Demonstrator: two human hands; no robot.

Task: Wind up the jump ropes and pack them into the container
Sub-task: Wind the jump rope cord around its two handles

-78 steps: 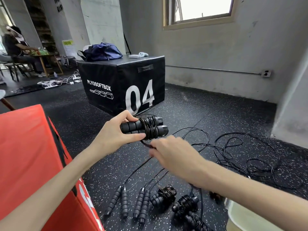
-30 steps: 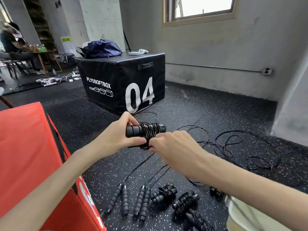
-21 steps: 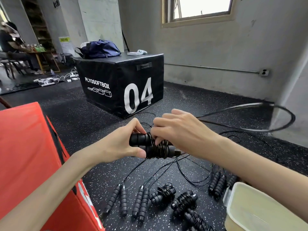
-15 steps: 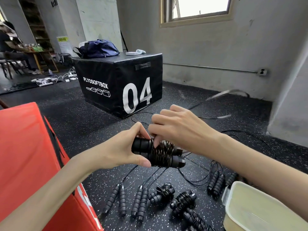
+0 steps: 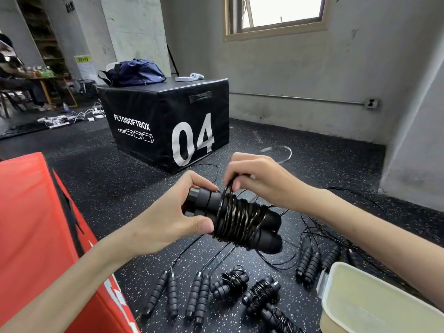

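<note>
Red padding of a box [image 5: 36,224] fills the left edge, as before. Next to it the left hand [image 5: 165,219] still grips the paired black handles [image 5: 242,219], thumb and fingers curled round their near end, held above the floor [image 5: 115,188]. Since half a second ago the bundle has come closer and the cord [image 5: 236,218] wound round it looks thicker. The right hand [image 5: 262,181] has lifted off the coil and now pinches a strand at its top. Behind, the black box [image 5: 168,121] reads "PLYOSOFTBOX" and "04". On the floor below lie unwound ropes [image 5: 182,294] and wound ones [image 5: 260,290]; the pale container [image 5: 374,306] sits at the lower right.
</note>
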